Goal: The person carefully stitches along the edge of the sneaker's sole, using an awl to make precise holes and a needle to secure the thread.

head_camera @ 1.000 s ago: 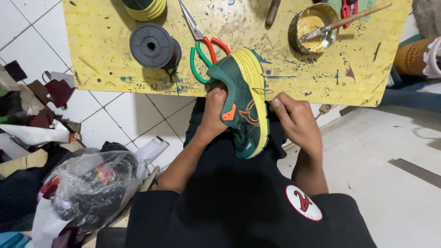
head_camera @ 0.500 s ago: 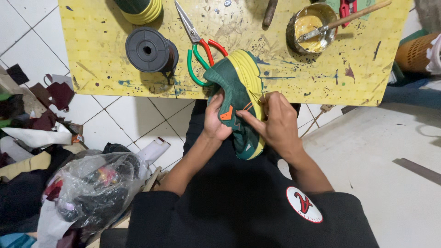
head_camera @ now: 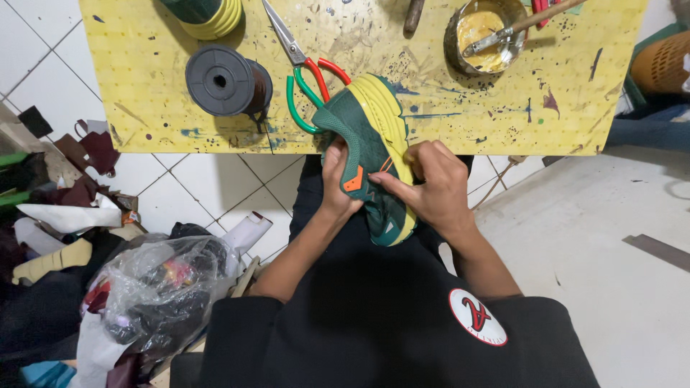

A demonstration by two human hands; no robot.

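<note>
A green sports shoe (head_camera: 368,136) with a yellow sole and an orange patch lies on its side, its toe resting against the front edge of the yellow worktable (head_camera: 460,100). My left hand (head_camera: 338,181) grips the shoe's upper from the left, near the orange patch. From the right, my right hand (head_camera: 428,185) is laid over the shoe's side, its fingers pinching the upper close to the sole. The heel end of the shoe hangs over my lap.
Red-and-green-handled scissors (head_camera: 305,68), a dark spool (head_camera: 224,80), another yellow-edged shoe (head_camera: 205,14) and a round tin of yellow glue with a brush (head_camera: 485,32) sit on the table. A clear bag of scraps (head_camera: 154,287) and leather pieces lie on the tiled floor at left.
My right hand has come from beside the shoe's heel onto its side and now pinches the upper. The left hand has kept its grip on the shoe.
</note>
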